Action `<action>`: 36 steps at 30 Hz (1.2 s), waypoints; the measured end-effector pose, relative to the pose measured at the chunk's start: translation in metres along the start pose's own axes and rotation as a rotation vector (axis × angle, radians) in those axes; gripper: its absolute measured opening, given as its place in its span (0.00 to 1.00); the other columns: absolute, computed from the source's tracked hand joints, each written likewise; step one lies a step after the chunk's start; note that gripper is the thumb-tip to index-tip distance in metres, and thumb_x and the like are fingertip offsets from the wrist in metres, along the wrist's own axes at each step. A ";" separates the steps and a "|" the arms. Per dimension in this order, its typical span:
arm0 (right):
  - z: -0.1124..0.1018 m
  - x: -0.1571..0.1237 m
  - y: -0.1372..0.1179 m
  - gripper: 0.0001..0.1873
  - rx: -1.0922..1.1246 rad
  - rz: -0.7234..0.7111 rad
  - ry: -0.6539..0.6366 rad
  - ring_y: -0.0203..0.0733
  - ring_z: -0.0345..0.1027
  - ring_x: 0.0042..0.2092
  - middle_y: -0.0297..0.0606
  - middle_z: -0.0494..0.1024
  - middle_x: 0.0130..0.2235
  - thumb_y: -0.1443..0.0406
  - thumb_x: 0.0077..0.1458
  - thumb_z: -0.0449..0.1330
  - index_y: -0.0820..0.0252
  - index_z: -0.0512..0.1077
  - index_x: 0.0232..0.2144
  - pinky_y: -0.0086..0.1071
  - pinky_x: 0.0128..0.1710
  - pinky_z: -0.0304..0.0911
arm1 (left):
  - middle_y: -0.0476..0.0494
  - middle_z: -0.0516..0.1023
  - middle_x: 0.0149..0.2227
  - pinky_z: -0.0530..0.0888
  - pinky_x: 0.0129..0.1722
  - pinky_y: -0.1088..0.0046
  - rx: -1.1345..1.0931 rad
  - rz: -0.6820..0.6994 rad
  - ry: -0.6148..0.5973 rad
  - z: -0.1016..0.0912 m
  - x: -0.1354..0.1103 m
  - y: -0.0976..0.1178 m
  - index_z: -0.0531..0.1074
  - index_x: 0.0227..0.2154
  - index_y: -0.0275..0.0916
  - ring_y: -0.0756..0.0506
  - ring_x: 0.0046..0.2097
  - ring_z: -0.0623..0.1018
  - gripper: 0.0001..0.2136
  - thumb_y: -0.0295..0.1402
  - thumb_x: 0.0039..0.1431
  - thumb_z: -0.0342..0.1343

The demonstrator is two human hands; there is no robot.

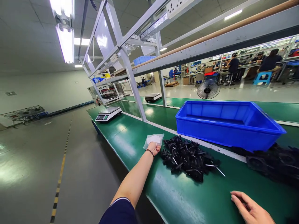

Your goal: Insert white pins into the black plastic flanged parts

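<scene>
A wide workshop with a grey floor [88,180] takes in seated people [269,60] at far benches on the right. Through it runs a long green bench [116,144], its surface glossy under the ceiling lights, with a pale metal frame [132,85] and shelf rising over it. A blue bin [224,132] sits on the right, just behind a heap of black parts [187,157]. The left arm, in a short dark sleeve [120,213], reaches nearly straight forward over the bench's near edge. Toward the far left end stands a scale [108,114]. The right hand [254,210] hangs at the lower right, fingers loosely bent and slightly parted, with nothing visible between them. The left hand [154,147] has its fingers curled inward, pinching the near edge of a clear plastic bag [151,138] with something white inside; the bag is on the bench just left of the heap. A dark beaded bracelet [150,152] circles that wrist.
</scene>
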State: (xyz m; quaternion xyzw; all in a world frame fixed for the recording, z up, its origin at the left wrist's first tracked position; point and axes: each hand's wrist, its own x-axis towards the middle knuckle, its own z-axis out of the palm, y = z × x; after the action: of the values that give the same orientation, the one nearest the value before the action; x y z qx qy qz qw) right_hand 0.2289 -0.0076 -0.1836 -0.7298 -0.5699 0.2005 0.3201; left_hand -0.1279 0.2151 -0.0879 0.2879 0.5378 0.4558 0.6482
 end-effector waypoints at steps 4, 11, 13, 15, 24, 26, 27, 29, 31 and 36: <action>-0.001 0.001 -0.001 0.33 -0.005 0.097 -0.072 0.38 0.70 0.38 0.36 0.74 0.39 0.40 0.42 0.47 0.56 0.70 0.39 0.22 0.29 0.65 | 0.55 0.49 0.18 0.49 0.14 0.85 -0.154 -0.052 -0.037 -0.003 -0.017 -0.012 0.57 0.24 0.32 0.59 0.17 0.50 0.13 0.32 0.63 0.43; -0.001 0.000 -0.001 0.36 -0.009 0.111 -0.090 0.39 0.69 0.39 0.36 0.73 0.39 0.38 0.40 0.46 0.56 0.69 0.40 0.24 0.33 0.66 | 0.56 0.47 0.18 0.47 0.13 0.85 -0.248 -0.040 -0.087 -0.011 -0.045 -0.028 0.54 0.25 0.34 0.59 0.16 0.50 0.12 0.32 0.64 0.40; -0.002 0.000 -0.004 0.36 -0.014 0.100 -0.082 0.39 0.69 0.39 0.36 0.73 0.40 0.38 0.40 0.47 0.56 0.70 0.39 0.25 0.34 0.66 | 0.56 0.48 0.17 0.46 0.14 0.86 -0.249 -0.016 -0.117 -0.014 -0.059 -0.033 0.53 0.26 0.34 0.59 0.16 0.50 0.11 0.32 0.64 0.40; -0.003 -0.001 -0.008 0.35 -0.010 0.090 -0.070 0.39 0.69 0.39 0.36 0.73 0.40 0.38 0.40 0.47 0.56 0.70 0.38 0.25 0.33 0.66 | 0.56 0.48 0.16 0.44 0.14 0.86 -0.240 -0.011 -0.165 -0.014 -0.076 -0.039 0.52 0.26 0.35 0.58 0.15 0.51 0.11 0.32 0.64 0.38; -0.009 -0.009 -0.031 0.36 0.241 0.142 -0.025 0.37 0.68 0.34 0.40 0.73 0.39 0.41 0.40 0.52 0.59 0.68 0.43 0.26 0.35 0.66 | 0.55 0.49 0.15 0.41 0.14 0.83 -0.055 -0.381 -0.705 0.063 -0.145 -0.093 0.54 0.25 0.36 0.57 0.15 0.47 0.10 0.33 0.61 0.42; -0.009 -0.011 -0.039 0.40 0.470 0.109 0.005 0.37 0.67 0.33 0.45 0.71 0.42 0.40 0.42 0.51 0.63 0.63 0.49 0.29 0.35 0.66 | 0.54 0.49 0.14 0.41 0.14 0.82 0.019 -0.492 -0.844 0.094 -0.155 -0.110 0.54 0.24 0.36 0.56 0.14 0.48 0.10 0.32 0.61 0.40; -0.009 -0.012 -0.042 0.41 0.610 0.098 0.013 0.38 0.68 0.36 0.47 0.69 0.46 0.40 0.43 0.52 0.64 0.60 0.51 0.30 0.36 0.66 | 0.54 0.49 0.14 0.41 0.14 0.81 0.062 -0.538 -0.914 0.109 -0.158 -0.118 0.54 0.24 0.36 0.56 0.14 0.48 0.11 0.31 0.62 0.39; -0.010 -0.013 -0.048 0.42 0.870 0.109 -0.024 0.43 0.67 0.44 0.50 0.64 0.51 0.40 0.44 0.51 0.63 0.56 0.53 0.34 0.41 0.66 | 0.55 0.49 0.13 0.41 0.15 0.80 0.151 -0.584 -1.043 0.136 -0.165 -0.131 0.53 0.24 0.37 0.55 0.13 0.48 0.10 0.30 0.62 0.38; -0.011 -0.013 -0.051 0.39 1.027 0.148 -0.080 0.45 0.65 0.47 0.50 0.63 0.52 0.41 0.46 0.51 0.63 0.58 0.50 0.37 0.46 0.64 | 0.55 0.49 0.13 0.41 0.15 0.79 0.223 -0.602 -1.102 0.158 -0.168 -0.141 0.51 0.25 0.38 0.56 0.12 0.48 0.09 0.28 0.61 0.39; -0.017 -0.011 -0.050 0.29 1.138 0.258 -0.072 0.45 0.67 0.43 0.50 0.69 0.44 0.47 0.47 0.55 0.67 0.64 0.41 0.40 0.47 0.62 | 0.55 0.49 0.13 0.41 0.16 0.78 0.220 -0.686 -1.070 0.180 -0.161 -0.153 0.51 0.24 0.37 0.56 0.13 0.51 0.12 0.33 0.64 0.34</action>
State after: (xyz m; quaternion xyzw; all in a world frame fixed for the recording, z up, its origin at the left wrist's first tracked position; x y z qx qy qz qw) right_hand 0.2023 -0.0149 -0.1372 -0.4994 -0.2896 0.5372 0.6150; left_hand 0.0871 0.0273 -0.1035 0.3516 0.2453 -0.0417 0.9025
